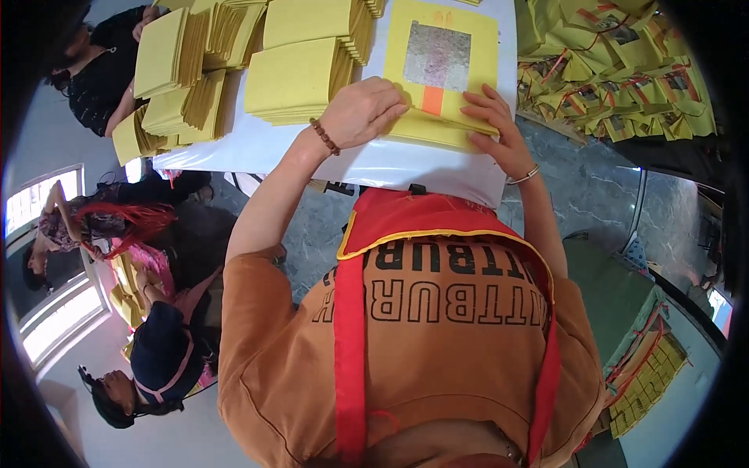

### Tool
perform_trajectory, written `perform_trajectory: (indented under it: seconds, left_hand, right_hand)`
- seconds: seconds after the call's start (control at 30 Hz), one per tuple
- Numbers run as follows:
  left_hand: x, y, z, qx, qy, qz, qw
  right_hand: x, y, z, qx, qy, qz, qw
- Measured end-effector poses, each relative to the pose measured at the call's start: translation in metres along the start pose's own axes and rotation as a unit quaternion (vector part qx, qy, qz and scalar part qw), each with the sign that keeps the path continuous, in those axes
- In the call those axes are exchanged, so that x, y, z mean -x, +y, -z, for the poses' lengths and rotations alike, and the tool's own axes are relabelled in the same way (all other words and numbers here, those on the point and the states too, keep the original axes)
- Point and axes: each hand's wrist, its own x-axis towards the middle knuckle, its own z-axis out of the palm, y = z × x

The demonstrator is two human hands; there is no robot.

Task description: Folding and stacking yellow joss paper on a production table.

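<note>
- The paper (484,47), yellow with a grey patch (437,58) and an orange strip (432,100), lies on the counter (351,168) before the person.
- The left hand (363,113) curls its fingers at the near left of the paper; whether they pinch it cannot be told.
- The right hand (499,132) spreads its fingers at the near right, thumb well parted from them; no firm grip shows.
- The near edge looks layered, so a fold seems begun but not pressed flat.
- Stacks (289,82) to the left look done; how much remains cannot be told.
</note>
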Motion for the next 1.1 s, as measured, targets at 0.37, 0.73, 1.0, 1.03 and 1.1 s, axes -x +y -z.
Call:
perform_trajectory:
  seconds: [0.37, 0.73, 1.0, 1.03, 1.1]
  left_hand:
    - [-0.006, -0.002, 0.0, 0.001, -0.049, 0.012, 0.999]
    - [-0.007, -0.01, -0.005, 0.053, -0.041, 0.006, 0.998]
    - [-0.003, -0.014, -0.01, 0.087, -0.03, 0.017, 0.996]
    - [-0.003, -0.014, -0.011, 0.094, -0.025, 0.024, 0.995]
    - [-0.006, -0.016, -0.01, 0.095, -0.019, 0.026, 0.995]
  right_hand:
    - [0.001, -0.001, 0.003, -0.047, -0.004, -0.01, 0.999]
    - [-0.002, 0.003, 0.008, -0.087, -0.025, -0.014, 0.996]
    - [-0.002, -0.004, 0.0, -0.031, -0.002, -0.024, 0.999]
    - [-0.001, -0.002, -0.001, -0.034, 0.01, -0.024, 0.999]
    - [-0.003, 0.001, -0.002, -0.036, 0.025, -0.018, 0.999]
